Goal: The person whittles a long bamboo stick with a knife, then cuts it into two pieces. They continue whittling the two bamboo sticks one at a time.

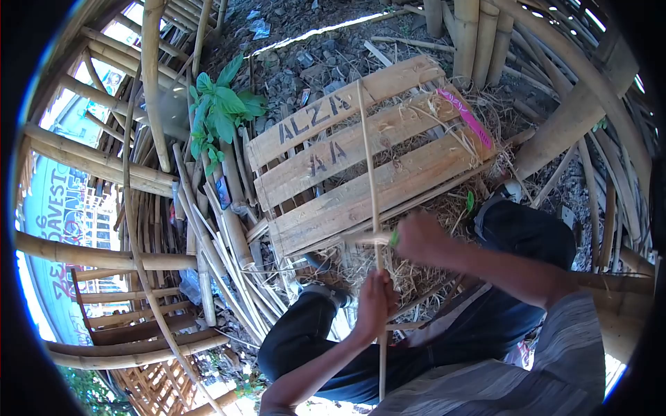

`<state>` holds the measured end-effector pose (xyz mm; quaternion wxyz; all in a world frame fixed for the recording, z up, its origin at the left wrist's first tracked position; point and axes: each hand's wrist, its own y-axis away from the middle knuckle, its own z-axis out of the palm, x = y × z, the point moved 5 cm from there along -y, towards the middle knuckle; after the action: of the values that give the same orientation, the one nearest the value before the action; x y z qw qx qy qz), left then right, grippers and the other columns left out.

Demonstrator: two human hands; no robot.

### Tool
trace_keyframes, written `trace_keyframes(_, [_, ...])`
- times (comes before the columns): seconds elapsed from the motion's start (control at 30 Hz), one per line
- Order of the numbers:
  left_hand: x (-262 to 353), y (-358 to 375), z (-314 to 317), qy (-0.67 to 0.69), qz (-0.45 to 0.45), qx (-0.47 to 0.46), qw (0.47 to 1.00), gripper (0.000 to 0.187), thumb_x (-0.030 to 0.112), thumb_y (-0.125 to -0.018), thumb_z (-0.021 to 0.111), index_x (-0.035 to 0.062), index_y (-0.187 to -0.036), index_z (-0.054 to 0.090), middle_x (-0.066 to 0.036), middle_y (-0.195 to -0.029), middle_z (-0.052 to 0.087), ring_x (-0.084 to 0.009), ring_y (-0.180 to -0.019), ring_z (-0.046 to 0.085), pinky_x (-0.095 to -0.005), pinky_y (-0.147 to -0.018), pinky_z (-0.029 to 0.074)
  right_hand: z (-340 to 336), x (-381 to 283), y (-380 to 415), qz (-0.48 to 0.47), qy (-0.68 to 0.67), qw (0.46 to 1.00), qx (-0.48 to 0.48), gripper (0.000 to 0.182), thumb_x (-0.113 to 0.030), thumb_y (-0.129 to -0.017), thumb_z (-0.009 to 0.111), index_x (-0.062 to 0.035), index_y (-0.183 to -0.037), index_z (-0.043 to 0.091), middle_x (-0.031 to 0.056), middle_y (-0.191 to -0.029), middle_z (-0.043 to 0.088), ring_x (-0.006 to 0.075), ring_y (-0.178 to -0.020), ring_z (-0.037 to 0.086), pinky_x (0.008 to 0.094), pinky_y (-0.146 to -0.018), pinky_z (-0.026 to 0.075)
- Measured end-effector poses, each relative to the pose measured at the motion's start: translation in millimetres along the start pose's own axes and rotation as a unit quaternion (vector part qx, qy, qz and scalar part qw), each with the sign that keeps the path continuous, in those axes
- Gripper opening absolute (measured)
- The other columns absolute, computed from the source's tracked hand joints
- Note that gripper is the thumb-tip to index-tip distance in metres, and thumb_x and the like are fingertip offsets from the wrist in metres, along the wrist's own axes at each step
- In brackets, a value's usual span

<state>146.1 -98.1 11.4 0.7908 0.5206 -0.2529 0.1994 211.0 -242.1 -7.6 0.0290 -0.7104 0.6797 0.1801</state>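
Note:
My left hand is wrapped round a long, thin bamboo stick. The stick runs from my lap up across a slatted wooden crate, its far end over the top slat. Just above that, my right hand is closed on a knife with a green handle. The knife's blurred blade lies crosswise at the stick; whether it touches cannot be made out. Dark letters are stencilled on the crate, and pale shavings are scattered on its right side.
A bright pink strip lies along the crate's right edge. Left of it grows a leafy green plant, near cut bamboo strips. Thick bamboo poles stand at the back right. Bamboo railings line the left side.

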Motion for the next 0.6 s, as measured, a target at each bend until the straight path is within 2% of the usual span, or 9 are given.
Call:
trace_keyframes(0.03, [-14,11,2,-0.012,-0.004,0.029,0.999,0.023,0.027,-0.098,0.03,0.0147,-0.08,0.038,0.006,-0.056,0.023,-0.005,-0.042,0.021,-0.0221,-0.037,0.016,-3,15,-6,0.002,-0.005,1.0,-0.002,0.024,-0.027,-0.073,0.061,-0.0041,-0.066,0.063,0.0126,-0.059,0.06,0.0244,-0.053,0.061,0.039,-0.055,0.05])
trace_keyframes(0.1, [-30,17,15,-0.028,-0.027,-0.066,0.997,0.023,0.028,-0.098,0.031,0.0144,-0.081,0.038,0.005,-0.056,0.025,-0.0056,-0.041,0.022,-0.0224,-0.037,0.016,-47,68,-28,0.113,-0.105,0.984,0.091,0.023,-0.024,-0.075,0.059,-0.0032,-0.068,0.064,0.0129,-0.06,0.06,0.0238,-0.053,0.059,0.0386,-0.055,0.051])
trace_keyframes(0.13, [-28,13,14,-0.039,-0.006,-0.062,0.997,0.023,0.029,-0.098,0.032,0.0144,-0.081,0.038,0.005,-0.056,0.024,-0.0052,-0.042,0.021,-0.0221,-0.037,0.016,-44,53,-23,0.125,-0.159,0.979,0.002,0.029,-0.023,-0.078,0.057,0.0034,-0.069,0.063,0.019,-0.057,0.058,0.0303,-0.056,0.062,0.0435,-0.056,0.05])
trace_keyframes(0.17, [-24,13,13,-0.045,0.013,-0.053,0.997,0.023,0.029,-0.098,0.032,0.0144,-0.081,0.038,0.005,-0.057,0.024,-0.0048,-0.042,0.021,-0.0219,-0.037,0.016,-37,44,-15,0.123,-0.156,0.98,-0.001,0.029,-0.023,-0.078,0.057,0.0034,-0.069,0.063,0.019,-0.057,0.058,0.0303,-0.056,0.062,0.0435,-0.056,0.05])
trace_keyframes(0.23, [-20,1,2,0.054,-0.049,-0.07,0.995,0.024,0.029,-0.098,0.033,0.014,-0.08,0.037,0.006,-0.057,0.022,-0.0041,-0.043,0.02,-0.0211,-0.037,0.015,-27,22,-4,0.062,-0.111,0.992,0.023,0.029,-0.025,-0.078,0.058,0.0025,-0.071,0.063,0.0213,-0.061,0.058,0.0349,-0.062,0.062,0.0449,-0.059,0.05])
trace_keyframes(0.27, [-15,0,2,0.064,-0.039,-0.089,0.993,0.024,0.029,-0.098,0.033,0.0137,-0.08,0.037,0.006,-0.057,0.022,-0.0039,-0.044,0.019,-0.0205,-0.038,0.015,-28,21,-4,0.071,-0.115,0.991,0.007,0.029,-0.027,-0.076,0.06,0.0011,-0.073,0.064,0.0221,-0.066,0.06,0.0378,-0.067,0.061,0.0449,-0.063,0.05])
trace_keyframes(0.4, [1,-7,6,0.095,-0.052,-0.138,0.984,0.026,0.03,-0.098,0.031,0.0121,-0.082,0.04,0.006,-0.056,0.025,-0.0041,-0.044,0.02,-0.0201,-0.038,0.017,-52,35,-12,0.067,-0.104,0.99,0.065,0.027,-0.027,-0.074,0.062,-0.0002,-0.07,0.063,0.0194,-0.064,0.059,0.0353,-0.064,0.061,0.0441,-0.063,0.05])
trace_keyframes(0.53, [10,-12,0,0.084,-0.045,-0.121,0.988,0.028,0.03,-0.099,0.028,0.0101,-0.086,0.043,0.004,-0.055,0.03,-0.0045,-0.043,0.023,-0.0192,-0.038,0.019,-52,31,0,0.04,-0.088,0.993,0.072,0.027,-0.026,-0.075,0.06,0.0002,-0.07,0.063,0.0187,-0.063,0.06,0.0353,-0.066,0.062,0.0429,-0.062,0.051])
trace_keyframes(0.6, [14,-13,1,0.108,-0.061,-0.133,0.983,0.029,0.031,-0.099,0.027,0.0108,-0.085,0.042,0.004,-0.055,0.03,-0.0045,-0.043,0.023,-0.0188,-0.038,0.019,-44,17,7,0.005,-0.079,0.997,-0.009,0.027,-0.027,-0.073,0.059,-0.0003,-0.069,0.063,0.019,-0.063,0.06,0.035,-0.065,0.062,0.0422,-0.062,0.051])
